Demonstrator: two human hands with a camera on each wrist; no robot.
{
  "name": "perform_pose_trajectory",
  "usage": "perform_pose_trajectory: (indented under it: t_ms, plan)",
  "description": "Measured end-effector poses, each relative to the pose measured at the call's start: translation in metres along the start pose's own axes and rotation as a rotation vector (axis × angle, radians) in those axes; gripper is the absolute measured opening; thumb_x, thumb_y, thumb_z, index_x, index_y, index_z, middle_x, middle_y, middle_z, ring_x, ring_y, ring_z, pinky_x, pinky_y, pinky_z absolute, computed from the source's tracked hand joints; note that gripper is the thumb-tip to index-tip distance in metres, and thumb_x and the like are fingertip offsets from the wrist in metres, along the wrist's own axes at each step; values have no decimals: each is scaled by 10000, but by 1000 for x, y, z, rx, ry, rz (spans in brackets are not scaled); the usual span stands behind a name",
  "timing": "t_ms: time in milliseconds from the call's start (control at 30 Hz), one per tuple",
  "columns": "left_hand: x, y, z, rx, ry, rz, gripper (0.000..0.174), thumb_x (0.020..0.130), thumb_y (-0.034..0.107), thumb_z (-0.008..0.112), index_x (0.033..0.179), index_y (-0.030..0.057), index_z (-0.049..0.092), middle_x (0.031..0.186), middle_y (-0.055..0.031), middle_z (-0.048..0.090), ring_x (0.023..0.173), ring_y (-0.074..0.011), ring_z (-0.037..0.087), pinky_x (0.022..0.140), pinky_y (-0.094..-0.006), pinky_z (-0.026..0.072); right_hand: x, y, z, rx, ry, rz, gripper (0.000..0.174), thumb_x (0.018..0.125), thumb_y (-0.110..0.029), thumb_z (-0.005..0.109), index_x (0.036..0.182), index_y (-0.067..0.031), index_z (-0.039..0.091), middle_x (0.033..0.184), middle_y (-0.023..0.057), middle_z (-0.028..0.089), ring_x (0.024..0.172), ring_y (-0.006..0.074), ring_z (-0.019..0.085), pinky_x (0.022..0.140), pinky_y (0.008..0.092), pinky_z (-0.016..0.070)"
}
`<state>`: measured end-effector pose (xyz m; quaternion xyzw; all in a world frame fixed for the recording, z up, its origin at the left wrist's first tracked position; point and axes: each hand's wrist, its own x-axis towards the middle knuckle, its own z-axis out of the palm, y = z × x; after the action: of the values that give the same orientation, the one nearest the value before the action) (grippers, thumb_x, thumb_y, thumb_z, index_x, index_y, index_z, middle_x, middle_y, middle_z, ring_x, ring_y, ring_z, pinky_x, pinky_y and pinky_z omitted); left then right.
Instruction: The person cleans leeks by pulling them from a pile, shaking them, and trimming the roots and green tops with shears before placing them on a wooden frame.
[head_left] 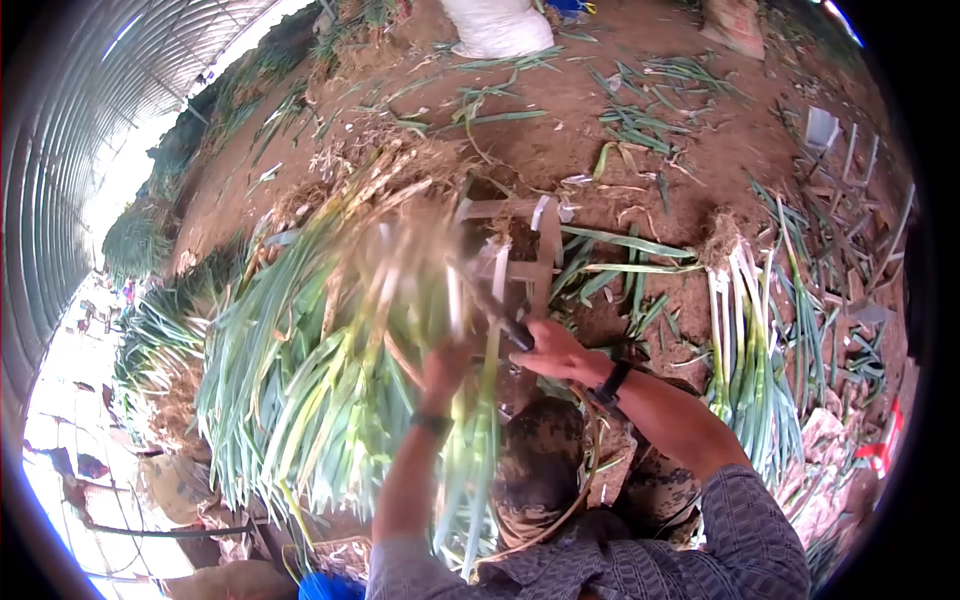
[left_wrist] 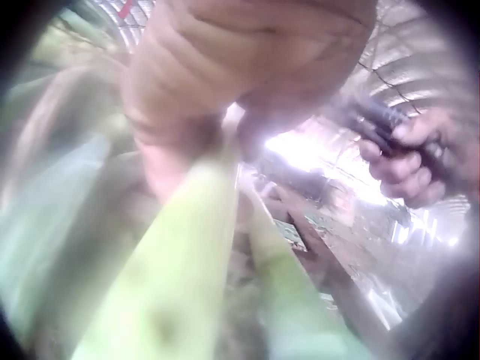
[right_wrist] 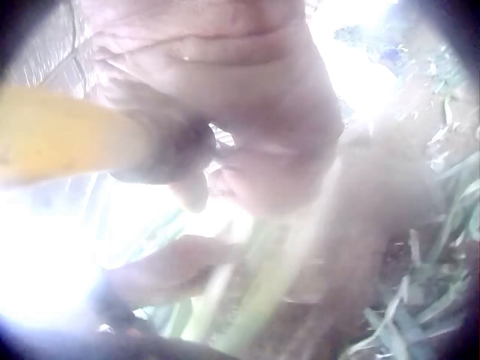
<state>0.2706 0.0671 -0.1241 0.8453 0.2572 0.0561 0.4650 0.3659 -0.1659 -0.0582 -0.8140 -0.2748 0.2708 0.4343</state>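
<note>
L hand (head_left: 445,365) is gripping a leek bunch (head_left: 483,455) just right of the big leek pile (head_left: 270,390), fingers curled round the stalks. The bunch's long axis is running near upright, blurred roots pointing away from the person. R hand (head_left: 555,350) is clenching a dark-handled tool (head_left: 505,322).

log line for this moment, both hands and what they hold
left hand: grips leek bunch, raised, blurred | right hand: grips dark tool beside bunch | ground: loose leeks on soil
</note>
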Motion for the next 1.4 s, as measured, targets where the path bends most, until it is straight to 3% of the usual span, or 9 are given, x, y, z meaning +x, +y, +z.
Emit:
perform_pose_trajectory:
  t_ms: [33,167,267,500,633,733,1000,1233,1400]
  plan:
    - [6,7,0,290,-39,463,172,828,191,704,856,26,661,759,-105,657,651,-138,618,579,-319,503,-2,-6,-2,101,-6,-7,308,761,-247,726,907,-33,558,785,130,603,724,266,615,636,399,487]
    - [13,41,46,447,-75,534,145,816,244,654,854,108,690,757,-132,635,728,-272,656,641,-399,522,-9,-39,-15,421,-97,47,279,784,-207,723,968,-60,575,770,36,565,709,138,564,614,302,459]
    - [8,72,49,632,-199,359,153,838,252,632,875,117,691,808,-136,632,803,-280,650,717,-417,519,-9,-47,-29,401,-183,104,429,811,-178,687,1198,-26,581,787,25,573,726,147,588,658,287,490]
    - [-11,27,-50,581,-250,200,154,873,118,611,998,126,701,964,-116,690,868,-283,671,756,-370,539,-3,-11,5,56,-260,-25,357,742,-304,720,803,26,599,693,178,608,663,263,604,640,400,464]
    - [-25,-7,-160,770,346,428,195,820,84,657,1016,83,660,962,-128,680,887,-333,652,748,-408,521,-12,-33,22,-149,-408,-145,400,735,-340,721,784,42,614,731,231,624,733,336,643,667,420,477]
    - [-35,-21,-196,800,170,337,249,785,136,709,1015,74,639,1007,-139,633,896,-347,636,738,-447,507,-14,-42,39,-21,-497,-175,420,745,-350,726,893,27,618,790,211,656,768,320,658,698,417,495]
    - [-38,-23,-182,879,159,323,522,758,177,723,1215,102,484,999,-200,617,882,-425,615,752,-515,485,-23,-37,44,-9,-457,-124,375,755,-327,724,876,7,607,783,175,654,744,277,644,711,396,485]
    - [-21,-10,-164,343,-234,-135,260,822,224,677,1013,48,657,873,-218,669,827,-417,651,712,-470,516,-15,-29,37,-12,-493,-56,337,769,-307,728,829,-3,598,719,109,603,701,216,599,668,367,460]
    - [-6,-37,-126,717,-18,226,225,876,289,599,849,94,706,829,-137,693,738,-322,661,640,-399,516,-15,-33,29,29,-538,-38,368,766,-322,741,845,7,598,749,123,631,726,220,619,682,362,469]
